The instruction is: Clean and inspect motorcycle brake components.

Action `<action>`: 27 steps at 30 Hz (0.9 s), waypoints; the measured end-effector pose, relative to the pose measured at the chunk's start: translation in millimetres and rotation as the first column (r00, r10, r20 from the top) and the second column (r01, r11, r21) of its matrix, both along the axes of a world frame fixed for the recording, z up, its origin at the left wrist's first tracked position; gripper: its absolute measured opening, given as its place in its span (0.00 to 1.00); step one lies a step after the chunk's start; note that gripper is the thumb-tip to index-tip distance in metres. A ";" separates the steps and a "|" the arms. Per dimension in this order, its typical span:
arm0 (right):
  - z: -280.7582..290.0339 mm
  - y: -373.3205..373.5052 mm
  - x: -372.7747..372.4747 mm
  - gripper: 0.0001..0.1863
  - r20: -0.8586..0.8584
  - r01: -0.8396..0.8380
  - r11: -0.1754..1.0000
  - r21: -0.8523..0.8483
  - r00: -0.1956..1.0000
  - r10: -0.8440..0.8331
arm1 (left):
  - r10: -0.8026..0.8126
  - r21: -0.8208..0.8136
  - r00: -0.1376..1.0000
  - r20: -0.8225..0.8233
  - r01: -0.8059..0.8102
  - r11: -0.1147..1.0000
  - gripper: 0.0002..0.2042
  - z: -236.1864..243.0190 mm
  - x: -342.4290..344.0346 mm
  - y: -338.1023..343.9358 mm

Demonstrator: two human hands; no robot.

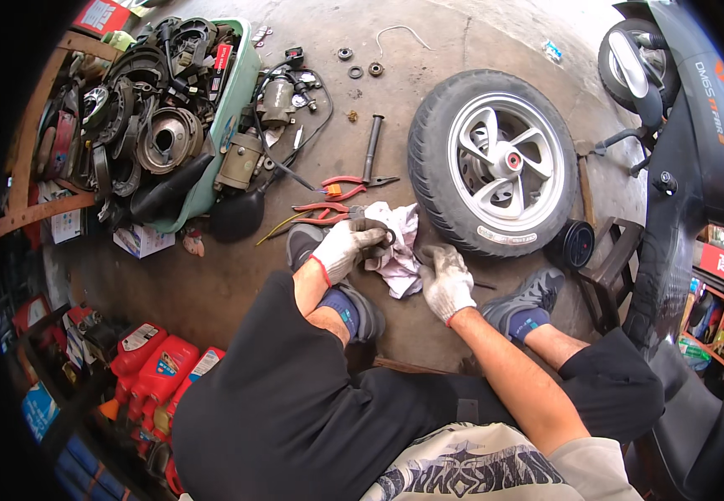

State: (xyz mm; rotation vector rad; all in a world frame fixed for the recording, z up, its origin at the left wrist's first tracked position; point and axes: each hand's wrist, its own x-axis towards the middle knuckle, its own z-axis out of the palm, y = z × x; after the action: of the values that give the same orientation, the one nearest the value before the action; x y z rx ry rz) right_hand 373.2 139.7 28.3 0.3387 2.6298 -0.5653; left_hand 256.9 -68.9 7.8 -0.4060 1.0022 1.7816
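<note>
My left hand [345,246], in a white glove with a red cuff, pinches a small dark ring [388,237] at the left edge of a crumpled pale pink rag [394,267]. My gloved right hand [447,280] is beside the rag's right side with its fingers curled; what they hold, if anything, I cannot make out. A thin dark rod [485,285] shows just right of it. A wheel with a silver rim and black tire [437,159] lies flat beyond my hands. Red-handled pliers [320,219] lie above my left hand, with a second pair [341,188] farther off.
A green tub [241,63] of worn parts, motors with cables [278,98], a metal shaft [373,146] and small rings [375,68] are ahead and left. A black scooter [704,134] and low stool [608,275] stand right. Red jugs [165,371] sit lower left.
</note>
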 end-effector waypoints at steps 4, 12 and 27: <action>3.4 -35.4 -32.8 0.33 -0.082 0.109 0.971 -0.214 0.988 -0.129 | -0.005 0.039 0.998 0.060 0.002 0.999 0.08 -2.1 -0.8 -4.9; -12.4 -24.6 -57.6 0.17 -0.054 0.338 0.567 -0.751 0.825 -0.563 | 0.208 0.031 0.978 0.025 -0.209 0.977 0.11 19.2 -11.5 -12.3; 16.8 -44.1 -101.0 0.15 -0.263 0.223 0.761 -0.609 0.848 -0.460 | 0.038 -0.156 0.981 -0.188 -0.068 0.985 0.11 50.1 -10.3 -13.1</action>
State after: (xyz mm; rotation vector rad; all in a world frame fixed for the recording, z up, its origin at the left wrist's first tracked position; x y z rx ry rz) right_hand 272.2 95.6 45.1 0.5800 2.6041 -1.6554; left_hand 246.6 -82.0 57.9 -0.3757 1.2834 1.8163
